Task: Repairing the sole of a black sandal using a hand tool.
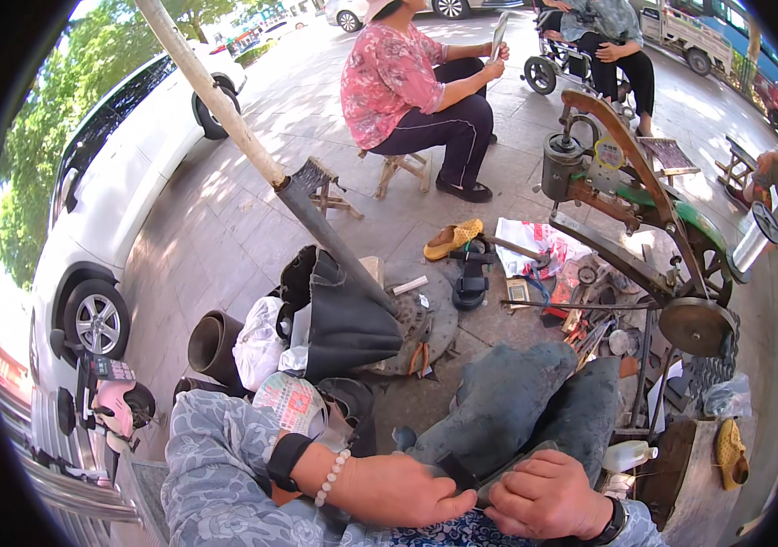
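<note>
Low over my lap, my left hand (pixel 407 490) is closed in a fist, with a black flat piece (pixel 458 470) sticking out beside its fingers. Close by on the right, my right hand (pixel 544 492) is curled with thumb and fingers pressed together. What it pinches is small and mostly hidden; the two hands nearly touch. Worn, blue-grey cloth (pixel 507 401) covers my knees just beyond them. A beaded bracelet (pixel 332 477) and a black band (pixel 289 461) are on my left wrist, and a dark watch (pixel 614 520) is on my right.
A hand-cranked sewing machine (pixel 626 196) stands at the right, near scattered tools (pixel 594 333). Ahead lie a yellow shoe (pixel 453 239) and a black sandal (pixel 472 278). A black bag (pixel 343 319) stands by a slanting pole (pixel 216 100). A person (pixel 398 82) sits beyond.
</note>
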A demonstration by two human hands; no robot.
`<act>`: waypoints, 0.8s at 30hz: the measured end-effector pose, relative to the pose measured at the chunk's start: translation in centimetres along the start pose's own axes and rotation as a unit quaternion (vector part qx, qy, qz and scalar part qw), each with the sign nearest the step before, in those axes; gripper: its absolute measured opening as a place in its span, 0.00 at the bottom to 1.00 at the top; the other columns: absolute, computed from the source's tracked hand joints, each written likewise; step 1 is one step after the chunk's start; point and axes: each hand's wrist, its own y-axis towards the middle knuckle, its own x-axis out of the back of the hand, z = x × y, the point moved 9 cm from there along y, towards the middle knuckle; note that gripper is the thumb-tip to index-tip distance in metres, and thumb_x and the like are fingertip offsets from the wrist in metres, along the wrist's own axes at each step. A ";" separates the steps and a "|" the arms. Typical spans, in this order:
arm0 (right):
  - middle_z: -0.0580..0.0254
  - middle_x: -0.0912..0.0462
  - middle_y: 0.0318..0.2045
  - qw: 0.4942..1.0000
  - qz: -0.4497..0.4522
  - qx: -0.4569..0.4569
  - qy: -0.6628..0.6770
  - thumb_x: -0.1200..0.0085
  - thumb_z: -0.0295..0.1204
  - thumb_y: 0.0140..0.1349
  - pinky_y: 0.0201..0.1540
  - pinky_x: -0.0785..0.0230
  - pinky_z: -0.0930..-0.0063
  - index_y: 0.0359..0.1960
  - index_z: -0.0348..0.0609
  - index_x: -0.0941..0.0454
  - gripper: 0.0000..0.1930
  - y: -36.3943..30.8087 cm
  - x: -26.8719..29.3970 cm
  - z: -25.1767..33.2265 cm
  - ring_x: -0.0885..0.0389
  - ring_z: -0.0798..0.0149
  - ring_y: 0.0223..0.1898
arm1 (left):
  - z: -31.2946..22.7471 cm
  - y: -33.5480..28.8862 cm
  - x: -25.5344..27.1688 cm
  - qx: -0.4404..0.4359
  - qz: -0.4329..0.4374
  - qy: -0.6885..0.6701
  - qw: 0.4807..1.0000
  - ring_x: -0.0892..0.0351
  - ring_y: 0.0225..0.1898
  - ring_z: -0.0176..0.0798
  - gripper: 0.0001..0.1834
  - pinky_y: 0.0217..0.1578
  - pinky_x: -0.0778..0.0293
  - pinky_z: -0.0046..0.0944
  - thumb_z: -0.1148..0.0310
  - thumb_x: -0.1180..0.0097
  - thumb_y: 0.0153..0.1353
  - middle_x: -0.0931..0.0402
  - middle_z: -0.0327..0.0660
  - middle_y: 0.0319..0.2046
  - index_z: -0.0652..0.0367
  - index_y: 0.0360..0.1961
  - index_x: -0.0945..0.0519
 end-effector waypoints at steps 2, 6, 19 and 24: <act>0.71 0.24 0.23 1.000 0.012 0.012 0.007 0.38 0.36 0.46 0.29 0.33 0.74 0.26 0.48 0.23 0.09 0.0 0.0 0.1 0.23 0.67 0.25 | 0.6 -0.8 -1.6 0.026 0.051 -0.091 0.994 0.26 0.21 0.40 0.21 0.21 0.28 0.35 0.69 0.52 0.59 0.30 0.43 0.27 0.64 0.53 0.30; 0.67 0.24 0.23 0.995 -0.005 -0.081 0.059 0.39 0.35 0.45 0.29 0.32 0.71 0.25 0.45 0.23 0.09 -4.2 1.9 -5.5 0.23 0.64 0.26 | 4.4 -5.7 -3.6 0.193 0.122 -0.549 0.804 0.23 0.40 0.41 0.19 0.41 0.27 0.37 0.67 0.57 0.67 0.27 0.49 0.47 0.65 0.57 0.33; 0.64 0.21 0.26 0.923 -0.021 -0.240 0.299 0.44 0.29 0.57 0.37 0.34 0.78 0.29 0.36 0.23 0.07 -3.2 -3.5 -17.9 0.25 0.72 0.31 | 18.6 -22.8 -17.2 0.572 -0.134 -0.317 0.744 0.29 0.21 0.28 0.07 0.25 0.31 0.31 0.71 0.43 0.55 0.24 0.38 0.23 0.65 0.32 0.20; 0.67 0.22 0.30 0.858 -0.049 -0.325 0.396 0.47 0.37 0.60 0.42 0.35 0.77 0.31 0.37 0.24 0.13 -4.8 -5.1 -18.6 0.26 0.71 0.35 | 16.6 -10.0 -9.9 0.409 -0.310 -0.451 0.730 0.29 0.20 0.23 0.12 0.21 0.33 0.25 0.77 0.45 0.57 0.23 0.34 0.27 0.62 0.43 0.21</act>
